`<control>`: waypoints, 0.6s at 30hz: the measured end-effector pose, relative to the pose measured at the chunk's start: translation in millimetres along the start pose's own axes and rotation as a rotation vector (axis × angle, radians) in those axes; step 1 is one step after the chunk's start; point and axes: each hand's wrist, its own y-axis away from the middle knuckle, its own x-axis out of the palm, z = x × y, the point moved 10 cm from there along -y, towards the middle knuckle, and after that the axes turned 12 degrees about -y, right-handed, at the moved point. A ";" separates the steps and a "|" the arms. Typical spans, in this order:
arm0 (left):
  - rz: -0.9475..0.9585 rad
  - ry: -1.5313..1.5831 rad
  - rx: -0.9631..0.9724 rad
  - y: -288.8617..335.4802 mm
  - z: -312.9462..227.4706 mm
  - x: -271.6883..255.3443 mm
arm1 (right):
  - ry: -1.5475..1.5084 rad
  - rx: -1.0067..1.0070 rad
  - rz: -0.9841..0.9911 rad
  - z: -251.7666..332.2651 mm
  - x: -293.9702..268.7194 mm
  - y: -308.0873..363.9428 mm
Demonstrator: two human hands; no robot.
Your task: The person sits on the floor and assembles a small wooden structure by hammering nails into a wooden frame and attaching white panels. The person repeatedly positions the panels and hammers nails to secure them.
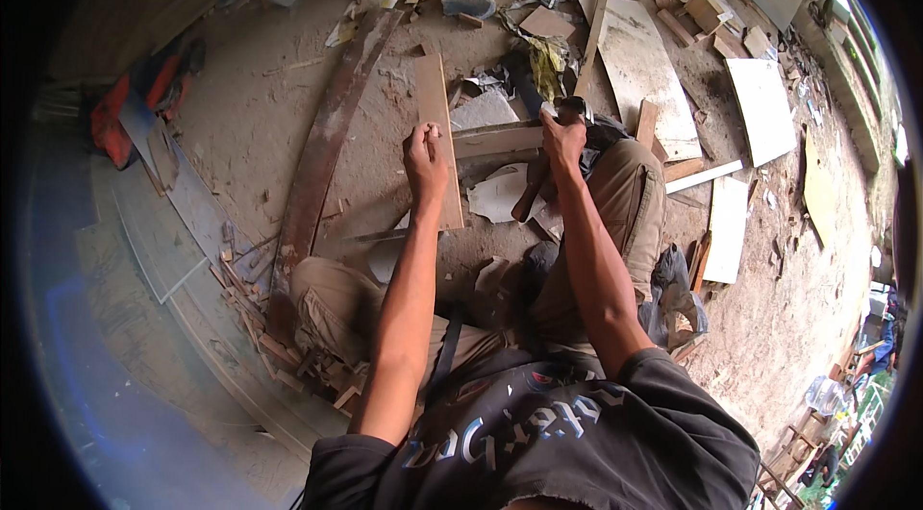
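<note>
My left hand [424, 154] is closed in a pinch above a narrow, light wooden board [434, 92]. Anything between its fingertips is too small to make out. My right hand [563, 139] is wrapped round what looks like a hammer [531, 191], its dark handle slanting down below the fist and a dark head above it. Between my hands a second plank [498, 142] lies crosswise, meeting the upright board near my left hand. Both hands are in front of my bent knees, close to the ground.
A long dark-brown plank [336, 125] lies to the left. Pale panels [646, 68] and wood scraps cover the ground at the right and far side. An orange-and-black bag [144, 106] sits at far left. Grey sheets [159, 222] and offcuts [279, 351] lie by my left knee.
</note>
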 end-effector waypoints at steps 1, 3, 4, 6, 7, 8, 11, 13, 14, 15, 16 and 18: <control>-0.006 -0.013 0.013 -0.7 0.6 -1.3 | -0.004 0.011 0.008 -0.8 1.1 1.0; -0.020 -0.038 0.038 -1.5 1.8 -4.0 | -0.018 0.026 0.018 -0.7 5.0 1.4; -0.025 -0.040 0.041 -1.6 -1.2 -3.7 | -0.027 0.030 0.015 -3.8 4.5 -1.3; -0.034 -0.045 0.048 -1.0 -7.6 -2.2 | -0.040 0.051 0.013 -11.3 3.4 -6.3; -0.039 -0.041 0.048 -0.6 -6.7 -2.8 | -0.045 0.067 0.019 -12.4 5.3 -7.0; -0.044 -0.037 0.049 -0.1 -6.0 -3.2 | -0.050 0.082 0.025 -13.6 7.0 -7.5; -0.028 -0.001 0.025 -0.6 -3.0 -2.4 | -0.023 -0.026 -0.022 -2.7 1.8 -1.7; -0.025 -0.003 0.022 -1.4 -0.7 -1.7 | -0.007 -0.009 -0.007 -4.6 3.2 -1.9; -0.033 -0.021 0.030 -1.7 0.6 -2.0 | 0.000 0.000 0.001 -6.8 4.2 -2.1; -0.041 -0.040 0.039 -2.1 2.0 -2.6 | -0.005 0.008 -0.009 -8.9 3.9 -1.9; -0.052 -0.045 0.038 -1.9 3.0 -3.4 | -0.008 0.017 -0.019 -10.5 3.3 -0.4; -0.077 -0.058 0.035 -1.0 5.0 -5.6 | -0.001 0.015 -0.030 -10.0 4.5 0.4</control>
